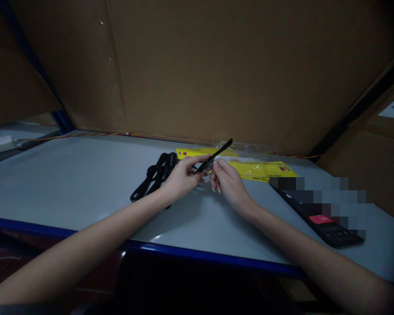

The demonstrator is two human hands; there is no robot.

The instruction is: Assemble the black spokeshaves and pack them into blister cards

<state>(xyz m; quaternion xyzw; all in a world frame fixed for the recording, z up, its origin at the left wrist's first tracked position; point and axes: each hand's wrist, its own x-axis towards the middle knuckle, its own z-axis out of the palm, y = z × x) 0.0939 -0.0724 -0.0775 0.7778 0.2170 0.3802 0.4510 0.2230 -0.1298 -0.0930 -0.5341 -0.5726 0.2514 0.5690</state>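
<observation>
My left hand is closed around a slim, long black object, whose thin end points up and to the right. Its exact kind does not show. Close beside it, my right hand has its fingers pinched together near the object's lower part; what lies between those fingertips is too small to make out. Left of my left hand, several black long-handled pieces lie in a crossed pile on the table. Behind my hands are flat yellow printed packages with clear plastic.
The grey-white tabletop has a blue front edge. At the right lies a long black object with a red label, partly pixelated. A cardboard wall stands behind, with thin wires along its foot.
</observation>
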